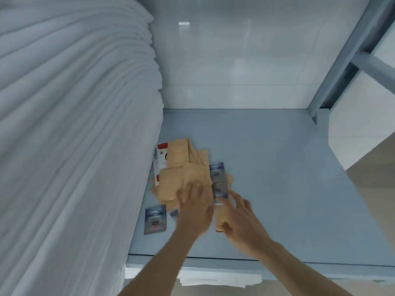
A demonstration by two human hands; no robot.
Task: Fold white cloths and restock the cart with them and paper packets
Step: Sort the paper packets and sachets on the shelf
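Your left hand (pixel 193 207) lies low and centre in the frame with its fingers (pixel 192 190) spread flat on the brown paper packets (pixel 181 178), pressing rather than gripping. Motion blur hides whether any fingertip is hooked under an edge. Your right hand (pixel 239 218) sits just to its right, fingers loose and extended, one fingertip touching the grey-blue sachets (pixel 218 180) and the thumb resting against a brown packet's lower edge. It grasps nothing that you can see.

These packets look light, thin and flat, probably slick against each other, so they will likely slide and fan out if you push them. Judge them as easy to crease. Gather them by squaring the pile between both palms, then pinch the stack at its near short edge, thumb on top and fingers beneath.

The heap rests on the cart shelf (pixel 277 167), in the lower middle of the frame, close against the stack of folded white cloths (pixel 74 124) that fills the whole left side. A red-and-white packet (pixel 161 159) is partly tucked between the brown ones and the cloths, and a single grey sachet (pixel 155 220) lies apart at the lower left of the pile.

The cloth stack bulges over the packets, so there is little room on the left; work towards the open right. The cart's frame post (pixel 342 60) rises at the upper right, well away.
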